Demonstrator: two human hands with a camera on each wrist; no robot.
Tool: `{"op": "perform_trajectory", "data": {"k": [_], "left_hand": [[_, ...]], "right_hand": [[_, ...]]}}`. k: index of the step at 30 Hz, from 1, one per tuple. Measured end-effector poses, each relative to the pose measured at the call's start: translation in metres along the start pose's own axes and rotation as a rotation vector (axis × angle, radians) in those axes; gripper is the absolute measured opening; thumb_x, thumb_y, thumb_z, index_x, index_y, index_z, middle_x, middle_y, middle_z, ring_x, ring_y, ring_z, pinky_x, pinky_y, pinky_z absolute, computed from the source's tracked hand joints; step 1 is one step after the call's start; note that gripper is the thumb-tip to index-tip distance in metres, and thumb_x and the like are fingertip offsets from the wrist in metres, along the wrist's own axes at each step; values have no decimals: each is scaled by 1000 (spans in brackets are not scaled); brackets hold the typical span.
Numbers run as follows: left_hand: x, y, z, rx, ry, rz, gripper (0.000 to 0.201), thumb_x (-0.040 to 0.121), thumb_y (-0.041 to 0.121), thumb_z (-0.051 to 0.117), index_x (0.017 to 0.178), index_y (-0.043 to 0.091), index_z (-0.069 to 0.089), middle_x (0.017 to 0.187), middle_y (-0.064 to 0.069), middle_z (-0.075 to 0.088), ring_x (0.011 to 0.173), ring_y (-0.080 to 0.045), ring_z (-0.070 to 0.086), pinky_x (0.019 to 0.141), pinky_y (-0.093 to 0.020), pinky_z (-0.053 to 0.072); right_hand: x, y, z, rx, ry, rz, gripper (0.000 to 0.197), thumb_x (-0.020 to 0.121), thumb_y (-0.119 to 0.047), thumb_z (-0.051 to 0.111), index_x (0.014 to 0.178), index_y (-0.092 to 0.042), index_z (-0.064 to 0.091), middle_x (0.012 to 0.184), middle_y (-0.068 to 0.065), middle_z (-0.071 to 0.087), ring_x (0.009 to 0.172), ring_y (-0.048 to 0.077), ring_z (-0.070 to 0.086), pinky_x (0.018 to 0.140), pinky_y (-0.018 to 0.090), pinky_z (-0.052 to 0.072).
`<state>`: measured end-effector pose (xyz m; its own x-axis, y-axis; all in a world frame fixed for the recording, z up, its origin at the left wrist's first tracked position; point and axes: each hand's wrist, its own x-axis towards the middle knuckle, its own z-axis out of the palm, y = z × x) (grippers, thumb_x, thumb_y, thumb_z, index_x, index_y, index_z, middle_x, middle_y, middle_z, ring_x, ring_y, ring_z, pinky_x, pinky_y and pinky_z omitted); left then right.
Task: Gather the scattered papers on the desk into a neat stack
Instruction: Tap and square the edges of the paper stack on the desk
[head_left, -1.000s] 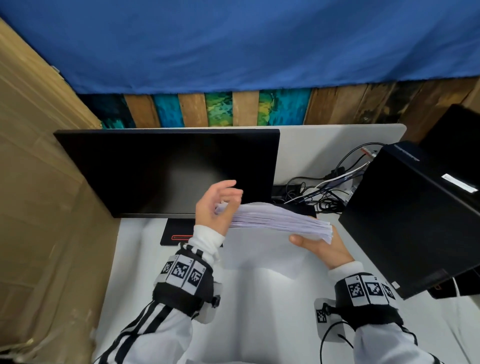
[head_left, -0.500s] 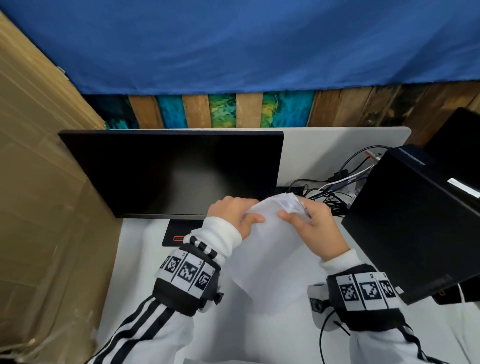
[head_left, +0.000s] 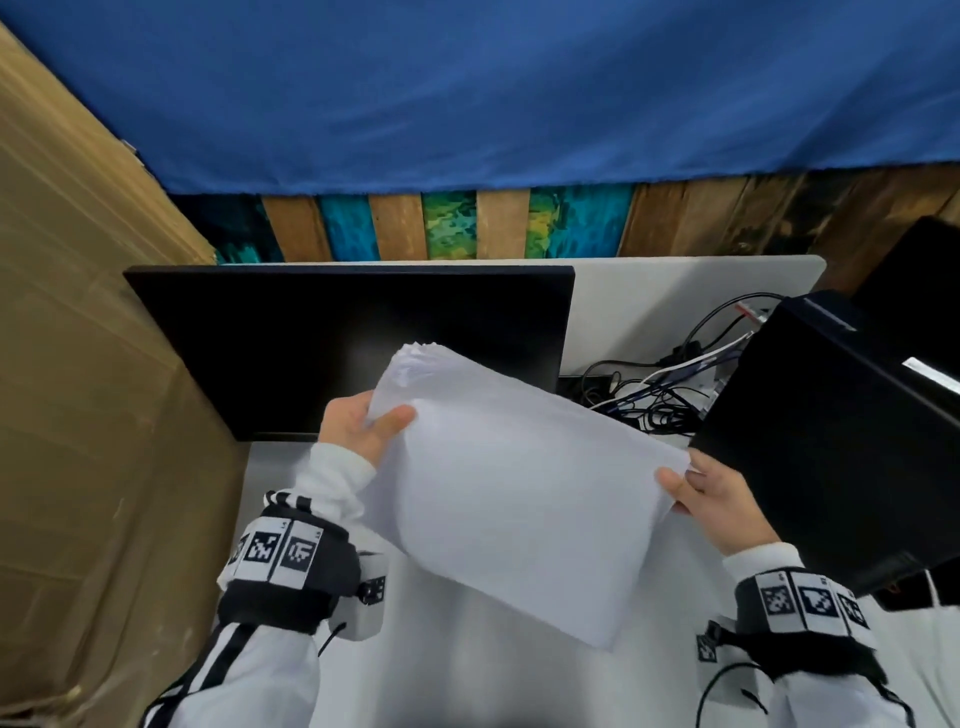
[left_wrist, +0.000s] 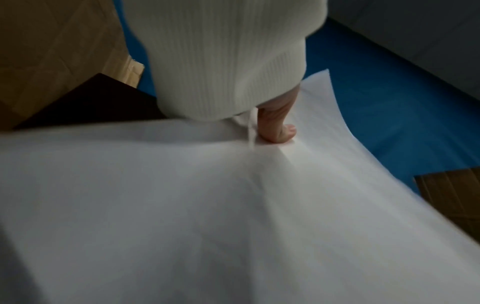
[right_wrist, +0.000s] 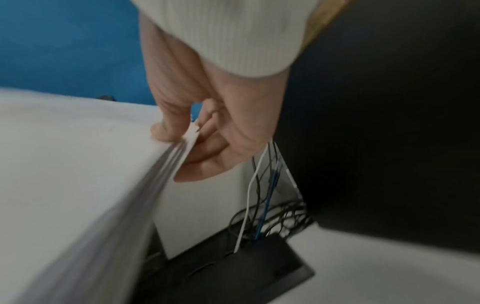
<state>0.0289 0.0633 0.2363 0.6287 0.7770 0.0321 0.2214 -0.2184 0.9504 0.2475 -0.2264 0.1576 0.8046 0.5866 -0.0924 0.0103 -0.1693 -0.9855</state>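
A thick stack of white papers (head_left: 519, 493) is held up in the air above the white desk (head_left: 467, 675), tilted with its broad face toward me. My left hand (head_left: 363, 426) grips the stack's left edge, thumb on the front face. My right hand (head_left: 711, 499) pinches the right edge, thumb on top and fingers beneath. The left wrist view shows my thumb (left_wrist: 280, 131) pressed on the paper (left_wrist: 207, 205). In the right wrist view the sheet edges (right_wrist: 161, 174) show between thumb and fingers (right_wrist: 205, 164).
A black monitor (head_left: 353, 343) stands just behind the stack. A black computer tower (head_left: 831, 441) lies close to my right hand, with tangled cables (head_left: 665, 384) behind it. Cardboard (head_left: 78, 415) walls off the left side.
The stack has gone from lying nearly flat between my hands, through a bunched upright hold, to a tilted broad-face position. My hands have spread apart to its two side edges.
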Motion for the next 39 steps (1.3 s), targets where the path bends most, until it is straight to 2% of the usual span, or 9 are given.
{"op": "perform_trajectory", "data": {"k": [5, 11, 15, 19, 24, 29, 32, 35, 39], "left_hand": [[-6, -12, 13, -127, 82, -33, 20, 82, 9, 64, 67, 22, 61, 53, 15, 67, 59, -7, 58, 55, -16, 48], [-1, -28, 9, -88, -90, 46, 34, 52, 22, 85, 73, 31, 60, 64, 18, 68, 59, 13, 63, 55, -6, 50], [-21, -85, 24, -21, -211, -124, 41, 51, 7, 86, 81, 24, 64, 81, 7, 67, 82, -15, 63, 63, -2, 48], [-35, -114, 42, -44, -146, -273, 27, 67, -7, 75, 78, 16, 65, 61, 14, 68, 79, -22, 59, 55, 2, 45], [-30, -99, 31, -52, -113, -171, 18, 77, -5, 67, 84, 11, 62, 70, 4, 60, 59, 3, 59, 55, -1, 43], [-39, -89, 23, -18, -150, -153, 37, 81, 9, 62, 63, 41, 69, 64, 31, 69, 65, 18, 60, 62, 5, 43], [-40, -69, 30, -62, -82, -114, 28, 72, 14, 57, 56, 33, 70, 56, 25, 69, 56, 13, 60, 56, 2, 43], [-38, -35, 47, 18, -207, -64, 33, 73, 1, 57, 50, 23, 65, 45, 9, 62, 45, 2, 55, 56, -14, 45], [-45, 11, 58, 19, -252, 179, 16, 73, 3, 62, 73, 14, 74, 71, 5, 75, 74, -2, 68, 74, -14, 51]], "right_hand": [[-6, -7, 20, 344, -54, 65, 82, 32, -48, 90, 104, -17, 65, 96, -2, 76, 89, 16, 72, 74, 29, 60], [-10, -27, 23, 261, 18, -140, 28, 68, -20, 70, 95, -15, 68, 83, -11, 77, 78, 7, 71, 68, 19, 57], [-21, 26, 30, 95, 21, 13, 29, 71, 4, 72, 91, -18, 70, 82, -3, 77, 86, 21, 69, 68, 18, 56], [-23, 50, 38, 55, 137, 83, 23, 74, 5, 70, 80, -16, 69, 76, -2, 71, 82, 25, 63, 62, 11, 53], [-18, 23, 27, 49, 113, -56, 14, 75, 0, 71, 80, -13, 72, 69, -8, 73, 71, 10, 65, 66, 17, 52], [-25, 20, 22, -207, 18, -72, 28, 74, 2, 72, 77, -27, 72, 77, -18, 73, 71, 1, 63, 67, 6, 48], [-22, 15, 28, -774, 60, -94, 20, 76, -19, 71, 84, -37, 69, 85, -12, 74, 87, 10, 66, 95, 28, 44], [-19, -4, 44, -1195, 40, -123, 25, 80, -42, 62, 103, -33, 66, 99, -6, 71, 108, 17, 60, 110, 42, 20], [-20, -32, 73, -910, -245, -212, 38, 75, -63, 42, 75, -30, 60, 60, -5, 57, 76, 29, 60, 72, 37, 44]]}}
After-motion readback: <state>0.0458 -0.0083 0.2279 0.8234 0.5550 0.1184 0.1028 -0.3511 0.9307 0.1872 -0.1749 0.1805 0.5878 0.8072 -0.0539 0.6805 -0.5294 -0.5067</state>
